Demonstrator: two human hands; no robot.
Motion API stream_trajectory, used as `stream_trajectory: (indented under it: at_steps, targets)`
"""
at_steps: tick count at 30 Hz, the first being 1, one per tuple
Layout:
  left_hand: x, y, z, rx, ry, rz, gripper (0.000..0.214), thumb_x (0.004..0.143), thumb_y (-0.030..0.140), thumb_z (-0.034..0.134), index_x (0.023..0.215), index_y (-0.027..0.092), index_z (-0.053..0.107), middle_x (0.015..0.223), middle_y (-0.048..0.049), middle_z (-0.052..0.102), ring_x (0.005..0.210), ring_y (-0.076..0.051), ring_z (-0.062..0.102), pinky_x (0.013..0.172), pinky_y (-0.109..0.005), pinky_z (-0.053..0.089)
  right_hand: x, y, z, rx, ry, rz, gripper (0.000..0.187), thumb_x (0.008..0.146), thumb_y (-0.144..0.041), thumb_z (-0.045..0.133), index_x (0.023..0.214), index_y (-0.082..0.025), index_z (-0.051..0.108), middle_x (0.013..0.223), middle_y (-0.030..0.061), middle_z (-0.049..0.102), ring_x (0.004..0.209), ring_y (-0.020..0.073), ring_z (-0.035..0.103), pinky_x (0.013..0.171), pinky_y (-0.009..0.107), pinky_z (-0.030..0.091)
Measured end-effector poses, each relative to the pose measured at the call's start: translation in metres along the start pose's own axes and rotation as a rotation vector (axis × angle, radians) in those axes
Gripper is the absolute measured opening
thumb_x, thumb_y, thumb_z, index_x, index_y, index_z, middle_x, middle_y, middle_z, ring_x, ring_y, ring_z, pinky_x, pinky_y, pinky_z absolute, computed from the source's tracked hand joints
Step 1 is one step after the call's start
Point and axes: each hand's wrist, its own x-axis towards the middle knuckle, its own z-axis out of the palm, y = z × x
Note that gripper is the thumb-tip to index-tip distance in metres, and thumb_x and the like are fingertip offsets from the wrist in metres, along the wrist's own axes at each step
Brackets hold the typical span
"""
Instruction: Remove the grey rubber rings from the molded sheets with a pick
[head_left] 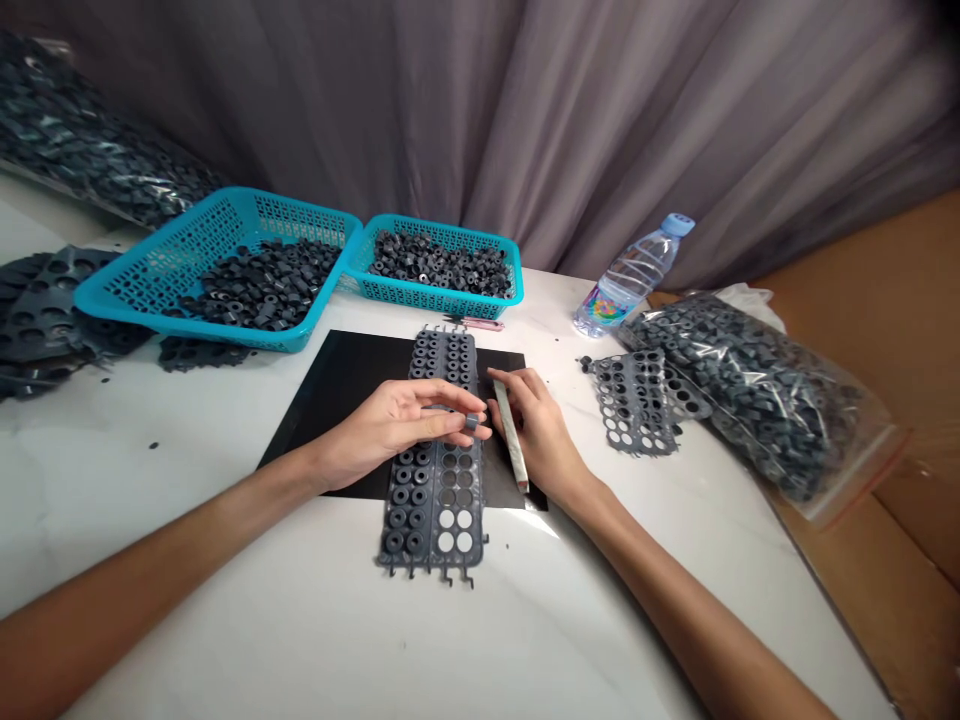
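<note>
My left hand (pixel 394 418) pinches a small dark grey ringed rubber piece (pixel 472 421) between thumb and fingers. It hovers over a long grey moulded sheet (pixel 429 490). Round ringed pieces fill the sheet's left columns and far end; the near right columns show open round holes. My right hand (pixel 538 425) is closed on a pale, flat stick (pixel 513 445), just right of the sheet, with its near end pointing toward me. Part of the sheet's middle is hidden behind my left hand. Under the sheet lies a black mat (pixel 322 400), and the sheet's near end overhangs it.
Two blue baskets (pixel 120 300) (pixel 442 300) hold many loose dark pieces. A pink-handled tool (pixel 480 324) lies behind the mat. Rightward are a water bottle (pixel 630 275), a holed sheet (pixel 637 405) and a clear bag of pieces (pixel 780 400). Dark sheets (pixel 52 310) are piled left.
</note>
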Motion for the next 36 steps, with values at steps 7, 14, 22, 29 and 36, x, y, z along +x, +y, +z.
stream_trajectory:
  at_steps: [7,14,22,29,36]
  targets:
    - [-0.001,0.001,0.003,-0.066,0.033,-0.001,0.022,0.097,0.032,0.075,0.112,0.016,0.079,0.115,-0.0088,0.077,0.113,-0.022,0.075,0.103,-0.028,0.057,-0.007,0.002,-0.001,-0.092,-0.120,-0.048,0.070,0.098,-0.011,0.044,0.163,-0.030,0.027,0.131,0.0136,0.049,0.104,0.0248,0.060,0.095,0.045,0.057]
    - [-0.002,0.004,0.002,-0.077,0.012,0.004,0.027,0.095,0.032,0.078,0.117,0.015,0.077,0.117,-0.0118,0.078,0.116,-0.023,0.074,0.103,-0.030,0.057,-0.006,-0.002,0.001,-0.225,-0.127,-0.061,0.068,0.104,-0.013,0.035,0.168,-0.031,0.018,0.139,0.0172,0.044,0.107,0.0280,0.062,0.090,0.049,0.061]
    - [-0.003,0.002,0.003,-0.074,0.005,0.016,0.033,0.096,0.033,0.076,0.125,0.016,0.076,0.130,-0.0136,0.075,0.120,-0.024,0.072,0.109,-0.033,0.054,0.023,0.019,0.006,-0.237,0.046,-0.061,0.043,0.107,-0.029,0.045,0.150,-0.023,0.046,0.134,0.0160,0.054,0.121,0.0319,0.055,0.108,0.054,0.051]
    - [-0.001,0.000,0.005,-0.083,0.017,0.026,0.031,0.095,0.031,0.077,0.121,0.013,0.077,0.123,-0.0137,0.077,0.119,-0.023,0.072,0.102,-0.030,0.058,0.061,0.027,0.011,-0.473,-0.043,-0.208,0.045,0.108,-0.028,0.043,0.151,-0.017,0.048,0.157,0.0167,0.048,0.137,0.0348,0.043,0.115,0.056,0.041]
    - [-0.002,0.001,0.004,-0.083,0.034,0.032,0.030,0.094,0.030,0.079,0.117,0.012,0.077,0.118,-0.0143,0.079,0.114,-0.023,0.075,0.095,-0.026,0.061,0.083,0.034,0.023,-0.565,-0.049,-0.188,0.044,0.109,-0.028,0.038,0.149,-0.014,0.051,0.137,0.0200,0.059,0.124,0.0349,0.048,0.107,0.051,0.042]
